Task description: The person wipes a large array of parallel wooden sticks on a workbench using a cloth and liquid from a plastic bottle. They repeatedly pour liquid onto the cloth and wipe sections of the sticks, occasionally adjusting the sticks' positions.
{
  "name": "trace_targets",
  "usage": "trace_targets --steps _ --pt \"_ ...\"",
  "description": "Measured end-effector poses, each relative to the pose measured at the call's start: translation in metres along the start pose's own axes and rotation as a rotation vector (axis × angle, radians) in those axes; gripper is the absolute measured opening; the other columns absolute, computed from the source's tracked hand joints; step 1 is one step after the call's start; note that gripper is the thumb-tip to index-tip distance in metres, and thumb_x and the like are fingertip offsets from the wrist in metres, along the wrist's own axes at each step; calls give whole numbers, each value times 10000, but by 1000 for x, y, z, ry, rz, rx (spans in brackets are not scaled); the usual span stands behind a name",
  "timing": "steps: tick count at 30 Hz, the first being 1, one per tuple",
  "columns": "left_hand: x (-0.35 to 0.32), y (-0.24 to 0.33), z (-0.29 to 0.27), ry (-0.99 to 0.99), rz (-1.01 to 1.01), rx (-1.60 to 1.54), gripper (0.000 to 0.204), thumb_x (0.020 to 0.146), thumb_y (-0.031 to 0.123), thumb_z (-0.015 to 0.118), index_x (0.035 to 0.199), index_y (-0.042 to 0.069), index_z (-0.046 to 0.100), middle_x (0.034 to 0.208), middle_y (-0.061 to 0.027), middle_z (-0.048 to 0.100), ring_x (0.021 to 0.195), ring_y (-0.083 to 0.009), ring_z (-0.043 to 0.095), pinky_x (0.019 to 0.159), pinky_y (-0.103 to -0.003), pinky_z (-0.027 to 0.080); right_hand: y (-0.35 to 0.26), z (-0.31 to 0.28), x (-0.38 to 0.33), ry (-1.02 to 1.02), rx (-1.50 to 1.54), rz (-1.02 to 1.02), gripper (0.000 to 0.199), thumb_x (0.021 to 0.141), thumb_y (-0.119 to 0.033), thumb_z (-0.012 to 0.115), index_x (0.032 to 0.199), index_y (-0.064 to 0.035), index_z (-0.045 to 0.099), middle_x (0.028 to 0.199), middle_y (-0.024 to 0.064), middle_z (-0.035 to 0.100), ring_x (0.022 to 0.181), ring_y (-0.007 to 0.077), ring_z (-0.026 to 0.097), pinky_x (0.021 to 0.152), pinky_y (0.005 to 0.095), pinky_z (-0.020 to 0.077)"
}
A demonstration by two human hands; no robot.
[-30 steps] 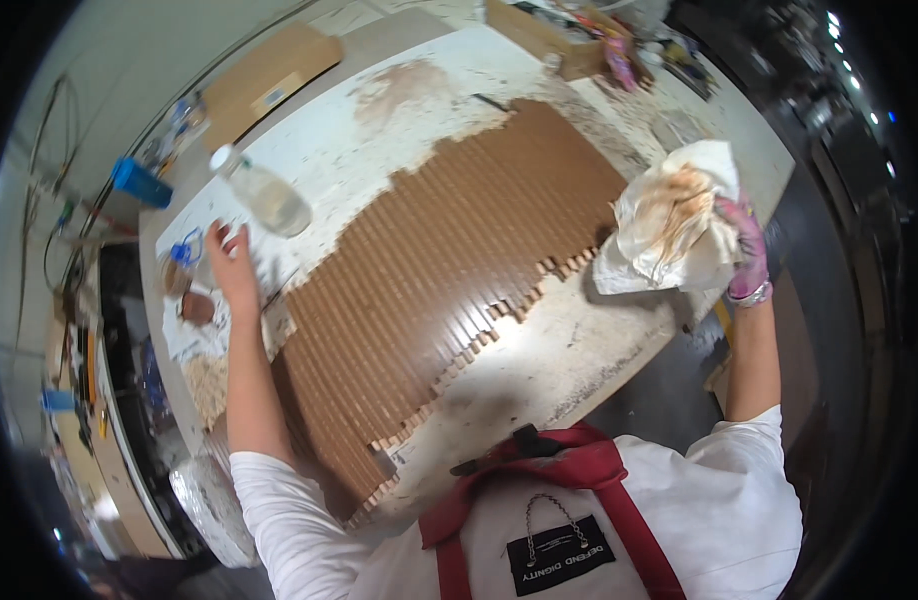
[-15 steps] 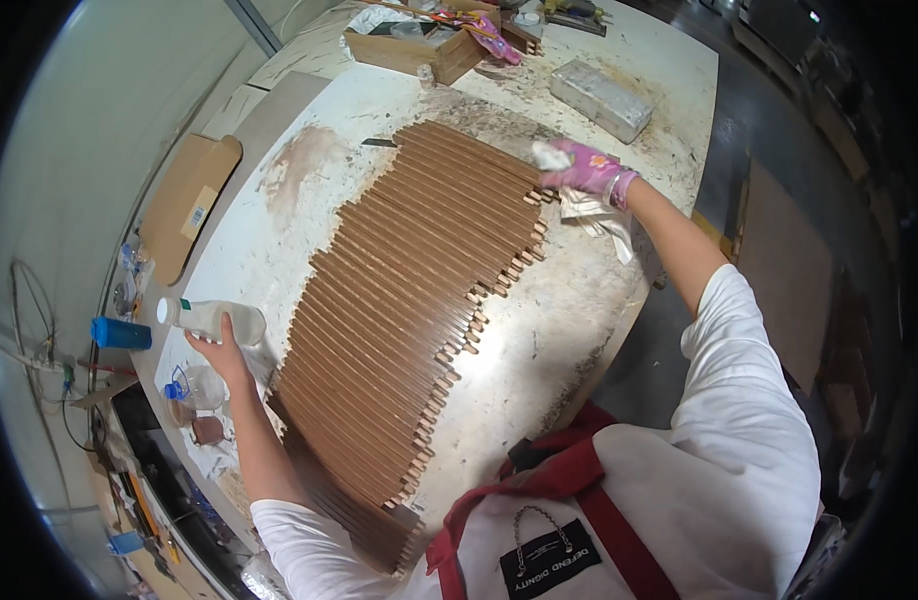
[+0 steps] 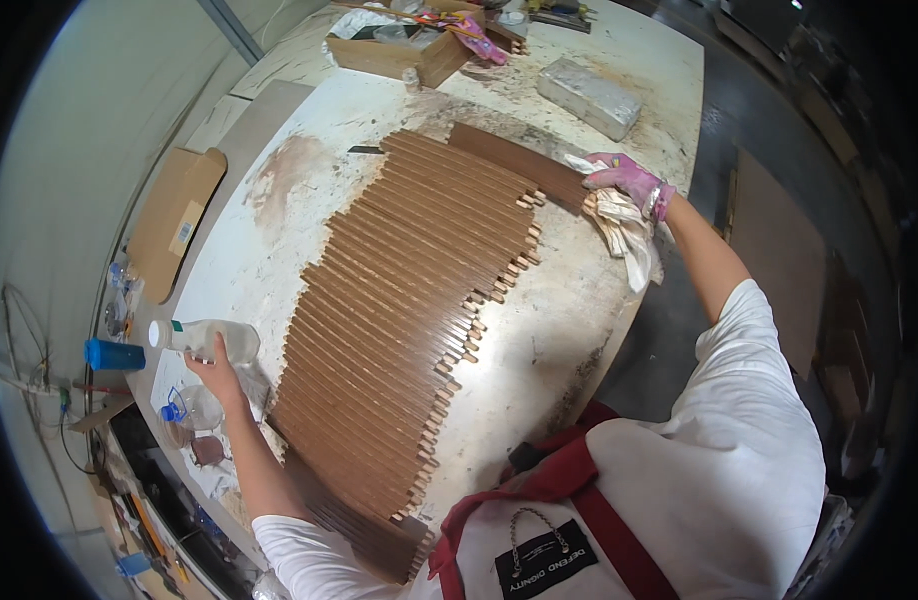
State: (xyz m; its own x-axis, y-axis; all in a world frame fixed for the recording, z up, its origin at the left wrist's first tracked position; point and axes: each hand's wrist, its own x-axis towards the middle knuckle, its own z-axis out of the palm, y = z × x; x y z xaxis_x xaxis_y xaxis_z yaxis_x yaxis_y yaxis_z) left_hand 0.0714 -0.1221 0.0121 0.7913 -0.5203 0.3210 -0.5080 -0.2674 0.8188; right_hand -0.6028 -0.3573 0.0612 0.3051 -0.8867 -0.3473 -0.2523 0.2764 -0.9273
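My left hand [image 3: 215,376], bare, is closed around a clear plastic bottle [image 3: 229,342] with a white cap, lying tilted at the left of the worktable. My right hand [image 3: 629,182], in a pink glove, is closed on a crumpled white cloth [image 3: 627,240] at the near right end of a separate dark brown wooden strip [image 3: 509,163]. That strip shows a broad face and lies beyond a long row of brown wooden strips [image 3: 389,290], packed side by side with pale stepped ends. Whether the fingers also grip the strip is hidden by the cloth.
On the white table [image 3: 549,320] a wooden box of odds and ends [image 3: 434,62] and a grey block [image 3: 591,97] stand at the back. A second clear bottle [image 3: 201,408], a blue container [image 3: 115,355] and a cardboard piece [image 3: 174,225] are at the left.
The right hand has moved right with the cloth. A strip at the far edge of the row now lies apart, its broad face showing. The left hand keeps its hold on the bottle.
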Motion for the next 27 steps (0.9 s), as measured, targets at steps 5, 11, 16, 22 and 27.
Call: trace_targets --steps 5,11,16,22,27 --pt "2 1 7 -73 -40 -121 876 830 313 735 1421 -52 201 1353 -220 415 1207 -285 471 1018 -360 391 38 -28 -68 28 399 88 287 840 -159 670 1076 -17 593 862 62 649 736 155 643 678 298 539" --pt "-1 -4 15 -100 -243 -123 899 797 306 764 1414 -42 211 1340 -211 432 1169 -290 505 977 -368 432 101 26 -170 55 866 123 281 867 -90 616 1114 38 579 974 189 674 883 281 687 821 385 563" --pt "-2 0 18 -108 -192 -130 894 774 288 782 1400 -45 238 1348 -223 430 1166 -306 508 981 -372 429 122 121 -202 15 363 162 436 844 -214 700 1182 26 566 1002 117 666 910 166 641 787 282 514" --pt "-17 18 0 50 -79 -137 840 775 312 780 1372 -60 320 1337 -203 464 1176 -300 503 1028 -374 379 96 137 -230 -132 0 165 602 838 -321 692 1285 22 481 1033 149 641 988 184 599 870 310 471" --pt "-23 78 -61 103 173 -127 704 830 321 734 1316 -56 393 1332 -190 483 1160 -278 513 1013 -372 390 79 74 -215 -37 884 -8 324 919 -153 554 1190 20 513 1107 176 639 959 282 674 842 423 578"
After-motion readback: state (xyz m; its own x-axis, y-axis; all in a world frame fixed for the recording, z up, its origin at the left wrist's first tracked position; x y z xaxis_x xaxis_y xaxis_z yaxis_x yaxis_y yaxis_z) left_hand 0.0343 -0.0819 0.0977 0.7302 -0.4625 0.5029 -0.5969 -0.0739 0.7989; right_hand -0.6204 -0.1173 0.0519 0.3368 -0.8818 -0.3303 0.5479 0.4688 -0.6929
